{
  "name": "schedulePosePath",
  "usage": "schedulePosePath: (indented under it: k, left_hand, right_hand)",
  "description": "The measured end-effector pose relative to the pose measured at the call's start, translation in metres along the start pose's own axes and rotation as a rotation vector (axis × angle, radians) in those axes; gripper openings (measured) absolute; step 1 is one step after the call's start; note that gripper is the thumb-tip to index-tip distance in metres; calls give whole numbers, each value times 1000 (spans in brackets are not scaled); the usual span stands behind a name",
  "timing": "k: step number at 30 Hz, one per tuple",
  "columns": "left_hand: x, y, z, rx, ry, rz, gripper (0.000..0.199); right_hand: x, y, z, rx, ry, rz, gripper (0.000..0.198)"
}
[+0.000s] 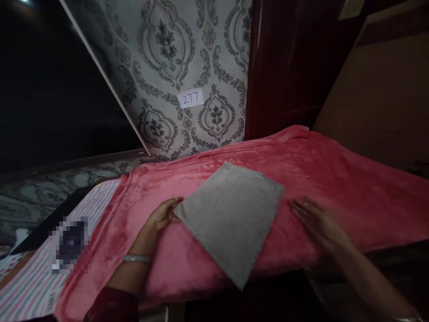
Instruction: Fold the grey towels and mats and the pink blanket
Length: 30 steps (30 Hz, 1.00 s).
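Note:
A grey square cloth (231,214) with a short nap and rough edges lies spread flat and turned like a diamond, its near corner reaching past the front edge of the pink blanket (187,268). At its left corner, my left hand (165,213) has its fingers closed on the cloth; the fingertips are partly hidden. My right hand (317,221), slightly blurred, hovers over the blanket to the right of the cloth, apart from it. Its fingers are stretched out and hold nothing.
A striped cloth (100,201) lies on the left, with a pixelated dark object (70,243) on it. Behind are a large black screen (60,89), patterned wallpaper (161,58) with a paper label (191,98) reading 277, and a brown cardboard panel (385,98) at right.

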<state>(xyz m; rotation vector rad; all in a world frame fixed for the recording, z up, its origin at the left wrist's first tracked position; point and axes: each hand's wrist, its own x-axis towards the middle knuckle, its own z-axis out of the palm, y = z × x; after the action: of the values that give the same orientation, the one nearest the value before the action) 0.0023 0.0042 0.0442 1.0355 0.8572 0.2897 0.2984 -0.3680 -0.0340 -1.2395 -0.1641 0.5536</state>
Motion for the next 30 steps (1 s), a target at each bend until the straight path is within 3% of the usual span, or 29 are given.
schedulePosePath:
  k: [3,7,12,20,25,30]
  left_hand:
    - [9,9,4,116,-93,-76,19]
    - [24,19,9,138,-206,-53,21]
    - [52,27,19,119,-337,-127,30]
    - [107,46,59,152,-375,-308,41]
    - [112,50,77,247,-461,-268,52]
    - [93,51,88,295,-487,-89,74]
  right_hand:
    - [-20,6,23,74,-25,93,36]
    - [-35,8,52,129,-149,199,30]
    - [-38,13,67,160,-277,233,25]
    - [-36,20,100,298,-165,204,52]
    - [-37,22,124,347,-87,156,67]
    - [-36,13,135,322,-22,114,69]
